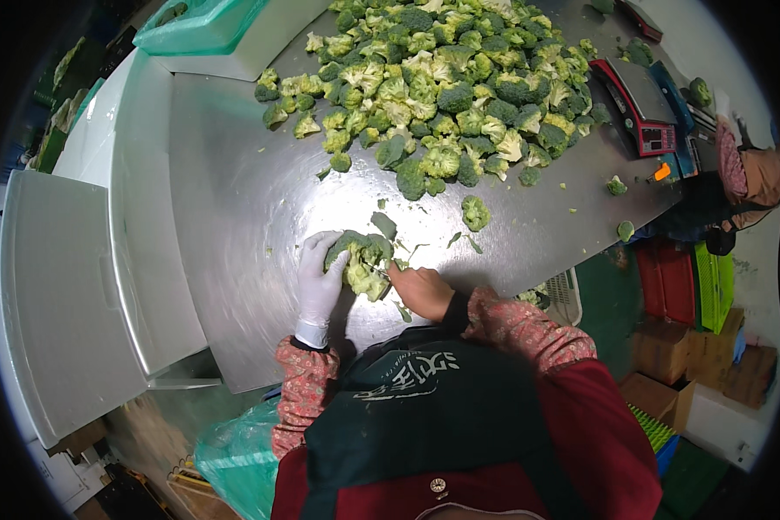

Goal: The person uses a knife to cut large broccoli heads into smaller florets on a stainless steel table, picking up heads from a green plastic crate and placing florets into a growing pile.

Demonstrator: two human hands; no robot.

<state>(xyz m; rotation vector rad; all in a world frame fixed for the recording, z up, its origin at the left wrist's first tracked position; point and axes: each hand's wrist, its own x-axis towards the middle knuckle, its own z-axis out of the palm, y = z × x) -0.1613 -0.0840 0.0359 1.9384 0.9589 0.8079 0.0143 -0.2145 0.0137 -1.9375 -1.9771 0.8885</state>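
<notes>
My left hand [320,273], in a white glove, grips a broccoli head [366,276] by its left side, with the cut stem towards me. At its right edge is my bare right hand [422,291], closed around a small knife whose thin blade [378,269] shows against the stalks. The knife's handle is hidden in my fingers. Loose broccoli leaves [383,225] and scraps lie just beyond the head on the steel table [247,260]. A single floret [476,213] rests a little farther off to the right.
A large pile of cut broccoli florets [455,97] covers the far table. Red weighing scales [643,110] and an orange-handled tool [660,172] lie right, near another person [754,172]. White foam boxes [143,214] line the left side. A plastic basket [565,296] stands below the right edge.
</notes>
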